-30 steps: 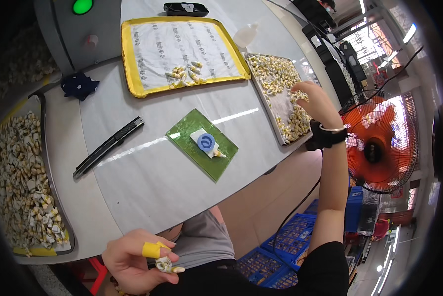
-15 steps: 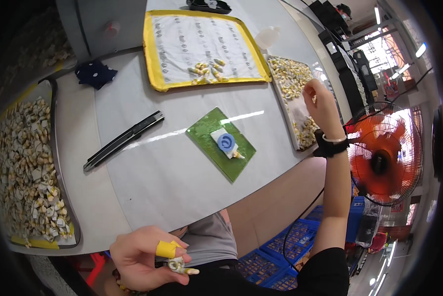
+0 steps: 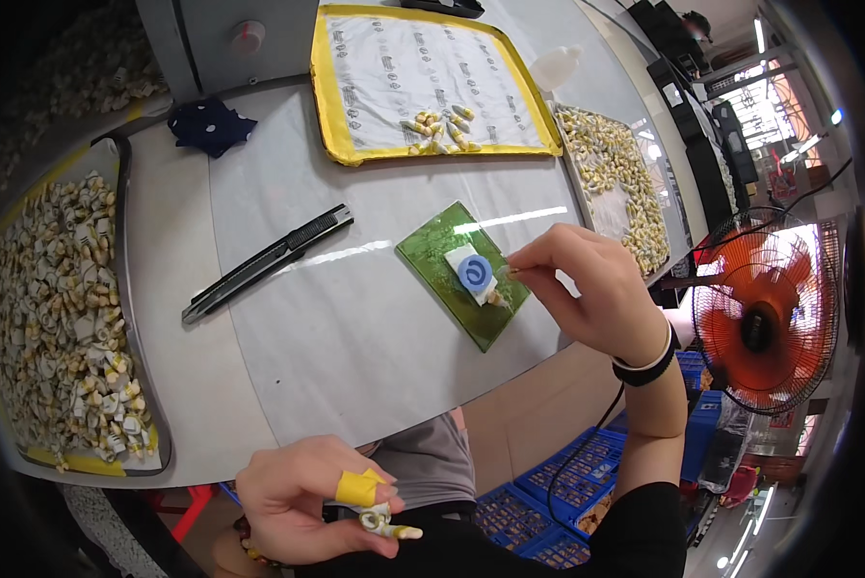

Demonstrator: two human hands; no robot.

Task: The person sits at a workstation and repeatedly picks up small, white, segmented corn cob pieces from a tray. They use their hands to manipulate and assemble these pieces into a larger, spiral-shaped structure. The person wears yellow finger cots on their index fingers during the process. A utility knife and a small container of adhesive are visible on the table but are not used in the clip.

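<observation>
Yellow-rimmed tray (image 3: 324, 87) holds small pieces (image 3: 423, 125); left fingers (image 3: 355, 539) pinch another piece (image 3: 384, 529), right fingers (image 3: 548, 252) nearly meet, hold unclear.

Observed a glossy, smooth green plate (image 3: 436, 264), a matt, plastic-looking blue disc (image 3: 475, 274), a smooth, glossy desk (image 3: 307, 366) and matt dark cloth (image 3: 211, 126).

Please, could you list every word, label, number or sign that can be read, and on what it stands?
None reads clearly.
White sheet in yellow-edged tray: rows of dark print, too small.
Blue round piece: a curved mark, no clear letter.
Orange fan: hub marking, too blurred.
</observation>
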